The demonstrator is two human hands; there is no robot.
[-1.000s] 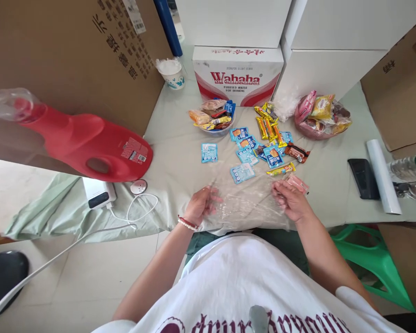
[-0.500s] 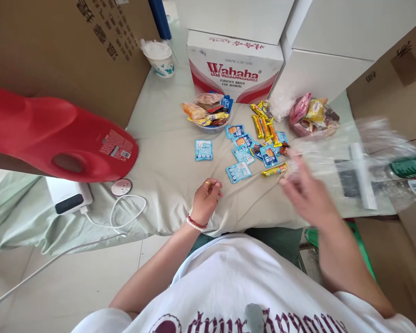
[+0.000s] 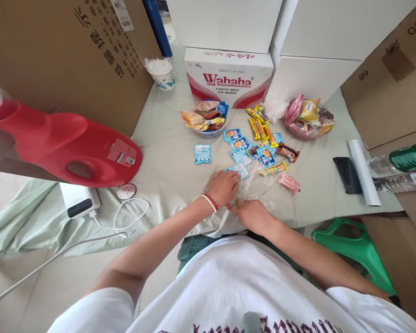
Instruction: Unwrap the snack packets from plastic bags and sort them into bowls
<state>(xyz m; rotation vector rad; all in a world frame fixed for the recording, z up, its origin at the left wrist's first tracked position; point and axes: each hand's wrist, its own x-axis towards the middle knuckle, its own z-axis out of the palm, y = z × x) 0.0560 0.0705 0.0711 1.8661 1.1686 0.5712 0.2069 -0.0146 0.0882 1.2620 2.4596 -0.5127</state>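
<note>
A clear plastic bag (image 3: 255, 187) lies crumpled on the cloth in front of me. My left hand (image 3: 223, 188) pinches its near left part, fingers together, close to a light blue snack packet (image 3: 241, 171). Just to the right and nearer to me, my right hand (image 3: 251, 213) has its fingertips closed on the bag's near edge. Beyond the bag lie a yellow candy bar (image 3: 273, 169), several blue packets (image 3: 266, 156), yellow-wrapped bars (image 3: 258, 129) and a brown-wrapped snack (image 3: 288, 152). To its right is a pink packet (image 3: 289, 183). One blue packet (image 3: 203, 154) lies apart on the left.
Two snack-filled bowls, one clear (image 3: 208, 129) and one pink (image 3: 307, 132), stand farther back. A Wahaha carton (image 3: 229, 78) is behind them. At left are a red jug (image 3: 79, 148) and a white power bank (image 3: 79, 200); at right, a white roll (image 3: 364, 173) and plastic bottles (image 3: 405, 159).
My right hand has come in from the right with the clear bag and now meets my left hand. The left has moved slightly right onto the bag. The pink packet now shows.
</note>
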